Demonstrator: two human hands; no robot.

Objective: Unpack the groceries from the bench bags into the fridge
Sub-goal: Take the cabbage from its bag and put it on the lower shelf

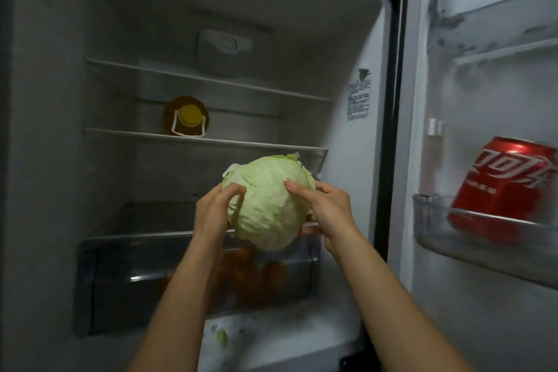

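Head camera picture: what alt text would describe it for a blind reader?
The left hand and right hand hold a green cabbage before an open fridge. A yellow-capped bottle rests on a shelf; a red can sits in the door rack.

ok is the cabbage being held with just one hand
No, the left hand and the right hand both grip the cabbage, one on each side.
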